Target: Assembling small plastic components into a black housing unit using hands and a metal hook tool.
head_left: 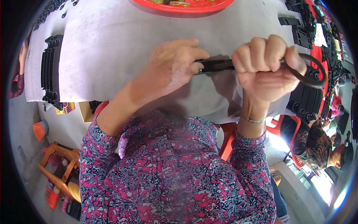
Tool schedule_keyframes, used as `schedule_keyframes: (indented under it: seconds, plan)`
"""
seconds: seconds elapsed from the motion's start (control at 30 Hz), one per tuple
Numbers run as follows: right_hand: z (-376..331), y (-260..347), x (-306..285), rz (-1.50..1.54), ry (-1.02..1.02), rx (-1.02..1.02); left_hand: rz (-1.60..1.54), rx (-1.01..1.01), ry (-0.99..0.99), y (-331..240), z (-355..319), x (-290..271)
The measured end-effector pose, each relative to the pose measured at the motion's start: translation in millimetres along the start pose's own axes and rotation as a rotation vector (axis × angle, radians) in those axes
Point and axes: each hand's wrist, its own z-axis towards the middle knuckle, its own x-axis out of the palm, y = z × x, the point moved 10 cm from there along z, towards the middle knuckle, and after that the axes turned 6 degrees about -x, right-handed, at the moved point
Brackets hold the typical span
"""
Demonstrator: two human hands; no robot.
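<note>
My right hand (263, 67) is closed in a fist around a long black object. From that fist's right side a dark curved loop (316, 72) sticks out, like a handle. Between my hands runs a straight dark piece (220, 65); whether it and the loop are one thing, I cannot tell, as my fist hides the joint. At its left end, my left hand (177, 61) pinches it between thumb and fingers. Both hands are above a table covered in pale grey cloth (108, 41).
A red tray (182, 8) with small green and yellow pieces sits at the far edge. Ribbed black plastic parts lie at the left (51, 71) and right (307, 99). Small black pieces (48, 13) are heaped far left. Another person (317, 143) sits at right.
</note>
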Motion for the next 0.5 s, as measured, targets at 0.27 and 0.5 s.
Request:
schedule_keyframes:
  seconds: [0.27, 0.5]
  plan:
    - [-5.0, -8.8, -42.1, 0.197, -0.087, -0.030, 0.034, -0.092, -0.012, -5.0, -16.4, -15.3]
    - [-6.9, -20.4, -38.9, 0.187, -0.081, -0.013, 0.076, -0.052, -0.070, -8.8, -18.0, -12.4]
